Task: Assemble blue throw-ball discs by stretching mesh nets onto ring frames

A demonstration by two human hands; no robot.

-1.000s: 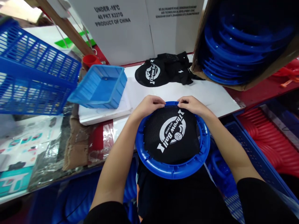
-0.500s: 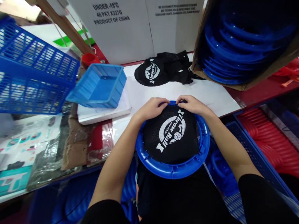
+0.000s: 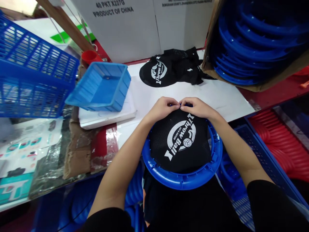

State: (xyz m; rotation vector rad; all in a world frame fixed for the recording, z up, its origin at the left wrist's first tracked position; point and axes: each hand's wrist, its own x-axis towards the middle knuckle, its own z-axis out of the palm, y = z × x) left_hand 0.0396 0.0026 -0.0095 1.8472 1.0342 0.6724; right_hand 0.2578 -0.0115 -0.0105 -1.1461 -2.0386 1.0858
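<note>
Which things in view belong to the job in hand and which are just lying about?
In the job:
Blue ring, held by left hand and right hand
Black printed mesh across its opening
Likely spares: black mesh pile, stacked blue rims

Apparently just lying about:
Light blue tray
Red cup
Blue basket

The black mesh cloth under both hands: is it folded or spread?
Spread: the black mesh cloth lies across the round blue plastic ring, its white print readable.

Tbl (image 3: pixel 222 96) front edge, mid: L hand (image 3: pixel 163 109), R hand (image 3: pixel 198 108), blue hoop (image 3: pixel 183 181) in way
Mid strip: passable betw. hands & blk mesh (image 3: pixel 158 72)
Rear edge: white ctn (image 3: pixel 130 38) blocks
L side: blue tray (image 3: pixel 101 87) blocks
R rear cnr: brown box (image 3: pixel 277 80)
</note>
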